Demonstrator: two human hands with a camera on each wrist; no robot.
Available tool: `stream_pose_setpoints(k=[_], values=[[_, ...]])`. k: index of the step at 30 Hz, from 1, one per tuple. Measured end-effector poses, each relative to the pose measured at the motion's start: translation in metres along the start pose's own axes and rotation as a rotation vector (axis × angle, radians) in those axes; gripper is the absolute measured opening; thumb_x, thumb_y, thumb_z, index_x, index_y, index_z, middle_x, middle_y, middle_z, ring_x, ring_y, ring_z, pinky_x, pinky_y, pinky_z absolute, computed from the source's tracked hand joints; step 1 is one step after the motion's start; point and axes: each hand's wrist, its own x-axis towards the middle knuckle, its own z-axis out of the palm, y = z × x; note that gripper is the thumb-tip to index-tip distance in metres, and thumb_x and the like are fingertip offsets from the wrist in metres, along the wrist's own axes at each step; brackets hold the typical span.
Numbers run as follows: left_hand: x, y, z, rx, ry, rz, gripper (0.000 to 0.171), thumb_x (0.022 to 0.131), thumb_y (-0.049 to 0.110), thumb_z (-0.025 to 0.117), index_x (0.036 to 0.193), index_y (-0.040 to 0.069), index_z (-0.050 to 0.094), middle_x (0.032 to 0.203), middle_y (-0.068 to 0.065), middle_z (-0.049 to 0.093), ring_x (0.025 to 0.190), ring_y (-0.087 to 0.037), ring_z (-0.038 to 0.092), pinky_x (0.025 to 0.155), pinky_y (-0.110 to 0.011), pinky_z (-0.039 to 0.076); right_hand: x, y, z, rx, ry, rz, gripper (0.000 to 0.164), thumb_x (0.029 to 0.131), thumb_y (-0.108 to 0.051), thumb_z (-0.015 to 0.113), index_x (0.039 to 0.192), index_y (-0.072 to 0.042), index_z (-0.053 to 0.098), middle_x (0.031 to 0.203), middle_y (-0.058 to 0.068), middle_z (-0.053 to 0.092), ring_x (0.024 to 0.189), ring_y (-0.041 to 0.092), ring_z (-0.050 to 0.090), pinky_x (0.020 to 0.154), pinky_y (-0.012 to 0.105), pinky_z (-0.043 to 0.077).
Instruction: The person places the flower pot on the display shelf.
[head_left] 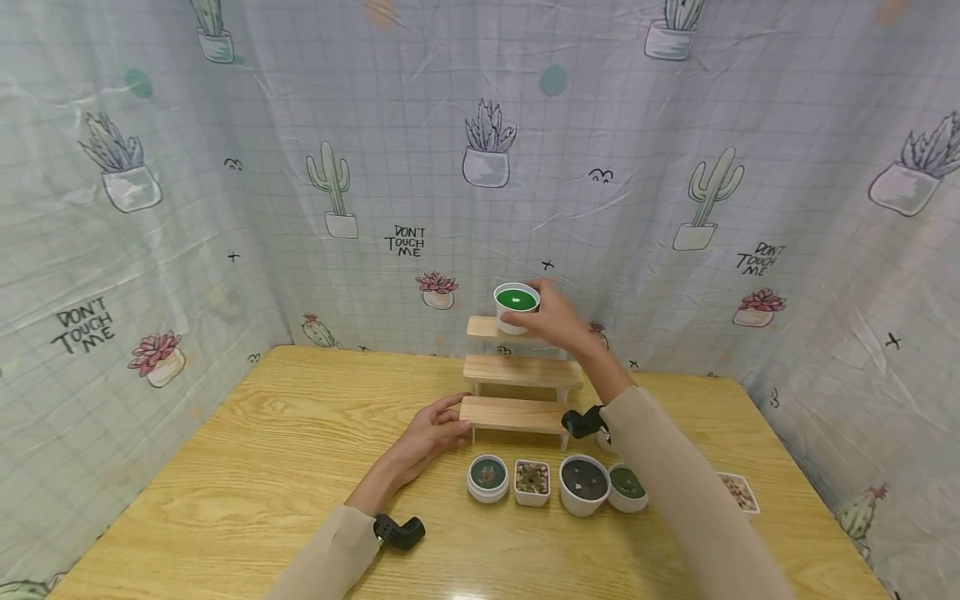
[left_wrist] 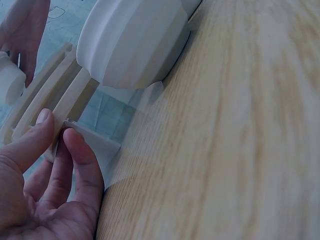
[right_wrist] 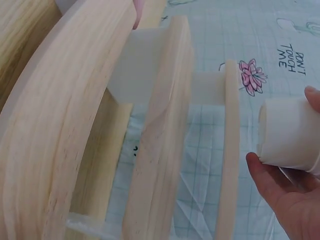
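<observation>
My right hand [head_left: 557, 321] grips a white flowerpot [head_left: 516, 321] with a green surface inside. In the right wrist view, a gap shows between the pot's base [right_wrist: 262, 135] and the top step [right_wrist: 230, 150], so the pot hangs just above it. The three-step wooden plant stand [head_left: 517, 410] has clear or whitish side supports. At the stand's left end, my left hand [head_left: 420, 437] pinches the lowest step. Its thumb [left_wrist: 42, 125] lies along the step, with the fingers beneath, as the left wrist view shows.
Before the stand sit a round pot [head_left: 487, 478], a square pebble-filled pot [head_left: 532, 483], a larger dark-filled pot [head_left: 584, 485] and a green-filled pot [head_left: 628, 487]. A pebble-filled square pot [head_left: 738, 492] lies right of my sleeve. A printed curtain [head_left: 360, 292] hangs behind the table [head_left: 247, 483].
</observation>
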Motion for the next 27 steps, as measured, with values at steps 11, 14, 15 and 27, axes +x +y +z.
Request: stream_pose_setpoints(k=[11, 14, 15, 27], values=[[0.000, -0.001, -0.001, -0.005, 0.011, -0.002, 0.069, 0.101, 0.010, 0.067, 0.161, 0.012, 0.033, 0.107, -0.001, 0.061, 0.100, -0.012, 0.064, 0.087, -0.028, 0.057, 0.016, -0.002, 0.021, 0.025, 0.006, 0.041, 0.089, 0.089, -0.040, 0.080, 0.156, -0.004, 0.034, 0.146, 0.019, 0.053, 0.128, 0.034, 0.057, 0.106, 0.050, 0.051], [0.001, 0.000, 0.000, -0.007, 0.007, -0.010, 0.069, 0.101, 0.010, 0.067, 0.161, 0.013, 0.033, 0.106, -0.001, 0.060, 0.100, -0.012, 0.064, 0.087, -0.028, 0.057, 0.017, 0.000, 0.023, 0.027, 0.009, 0.056, 0.089, 0.089, -0.040, 0.079, 0.157, -0.005, 0.033, 0.145, 0.018, 0.054, 0.128, 0.034, 0.057, 0.106, 0.049, 0.051], [0.001, 0.000, 0.000, -0.009, 0.009, -0.011, 0.069, 0.101, 0.009, 0.067, 0.160, 0.013, 0.034, 0.106, -0.001, 0.060, 0.099, -0.012, 0.064, 0.087, -0.028, 0.057, 0.018, 0.000, 0.024, 0.027, 0.010, 0.058, 0.089, 0.089, -0.040, 0.079, 0.157, -0.005, 0.033, 0.145, 0.018, 0.054, 0.128, 0.034, 0.057, 0.106, 0.049, 0.050], [0.002, -0.002, -0.001, -0.001, -0.011, 0.001, 0.071, 0.101, 0.010, 0.066, 0.162, 0.010, 0.030, 0.107, 0.000, 0.061, 0.100, -0.010, 0.064, 0.087, -0.027, 0.057, 0.019, -0.002, 0.030, -0.006, -0.003, 0.033, 0.086, 0.090, -0.041, 0.078, 0.155, -0.004, 0.034, 0.143, 0.019, 0.056, 0.127, 0.035, 0.059, 0.106, 0.051, 0.051]])
